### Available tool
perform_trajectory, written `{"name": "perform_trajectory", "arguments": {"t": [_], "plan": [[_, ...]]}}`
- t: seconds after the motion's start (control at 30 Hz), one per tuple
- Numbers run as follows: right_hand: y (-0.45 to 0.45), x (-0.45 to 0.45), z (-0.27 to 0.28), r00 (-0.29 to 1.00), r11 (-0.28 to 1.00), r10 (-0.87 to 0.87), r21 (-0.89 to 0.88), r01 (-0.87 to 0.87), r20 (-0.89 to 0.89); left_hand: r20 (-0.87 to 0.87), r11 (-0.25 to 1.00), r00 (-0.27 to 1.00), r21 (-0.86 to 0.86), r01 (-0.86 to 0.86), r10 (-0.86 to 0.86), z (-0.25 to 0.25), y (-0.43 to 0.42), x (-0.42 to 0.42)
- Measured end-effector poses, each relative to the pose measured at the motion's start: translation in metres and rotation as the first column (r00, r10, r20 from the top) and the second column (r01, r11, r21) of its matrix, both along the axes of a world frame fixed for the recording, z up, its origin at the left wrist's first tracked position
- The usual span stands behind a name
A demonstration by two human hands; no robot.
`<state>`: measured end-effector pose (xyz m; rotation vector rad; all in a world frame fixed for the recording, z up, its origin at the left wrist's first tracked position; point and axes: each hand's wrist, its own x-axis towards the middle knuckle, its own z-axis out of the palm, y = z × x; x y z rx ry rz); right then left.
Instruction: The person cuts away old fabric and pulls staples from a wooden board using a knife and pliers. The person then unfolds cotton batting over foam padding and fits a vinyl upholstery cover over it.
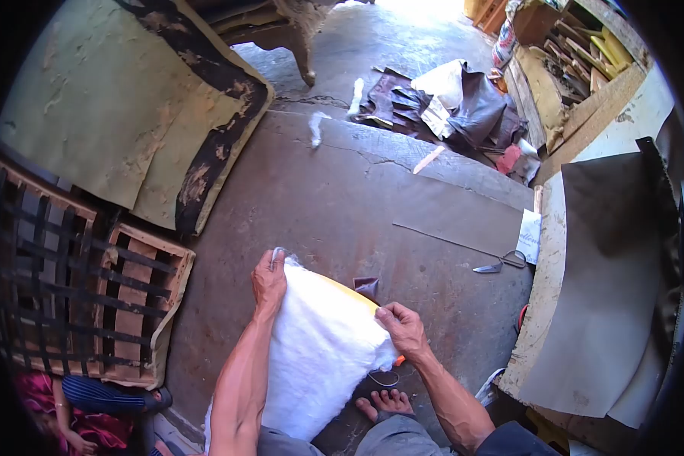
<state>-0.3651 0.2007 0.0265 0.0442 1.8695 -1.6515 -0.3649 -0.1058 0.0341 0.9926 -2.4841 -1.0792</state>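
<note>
A sheet of white fluffy batting [323, 334] lies over my lap, with a strip of yellow foam [357, 295] showing along its far edge. My left hand [268, 281] is closed on the batting's far left corner, where a wisp sticks up past the fingers. At the right corner my right hand [404, 328] pinches the edge, the yellow strip ending by its fingertips. How much foam lies under the batting is hidden. Just beyond that edge, a small dark brown scrap [366, 287] rests on the floor. A bit of orange shows under my right hand.
Scissors [501, 263] lie on the floor by a flat brown sheet [463, 216]. Dark material scraps [479, 110] are heaped farther off. At right is a board with dark sheeting [608, 281]; at left, a strapped wooden frame [137, 296] and a large worn panel [114, 106]. Another person sits lower left.
</note>
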Motion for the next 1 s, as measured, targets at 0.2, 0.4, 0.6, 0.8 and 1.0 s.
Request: {"name": "perform_trajectory", "arguments": {"t": [0.2,0.4,0.6,0.8,1.0], "plan": [[0.023,0.006,0.001,0.964,0.975,0.218,0.070,-0.209,-0.154,0.193,0.999,0.981,-0.034,-0.014,0.021,-0.019,0.004,-0.011],[0.032,-0.006,0.053,0.771,0.861,0.508,0.215,-0.460,-0.384,0.047,0.998,0.998,0.047,-0.041,0.039,-0.021,0.011,-0.011],[0.046,0.008,0.005,0.990,0.972,0.123,0.209,-0.106,-0.068,0.036,0.995,0.994,0.015,-0.100,0.100,-0.017,0.007,-0.010],[0.037,0.000,0.017,0.905,0.976,0.131,0.210,-0.048,-0.405,0.043,0.999,0.998,0.006,0.053,-0.053,-0.010,0.008,0.014],[0.009,-0.010,0.048,0.975,0.988,0.125,0.110,-0.106,-0.182,0.266,0.962,0.945,-0.144,0.234,-0.190,0.059,-0.017,0.159]]}}
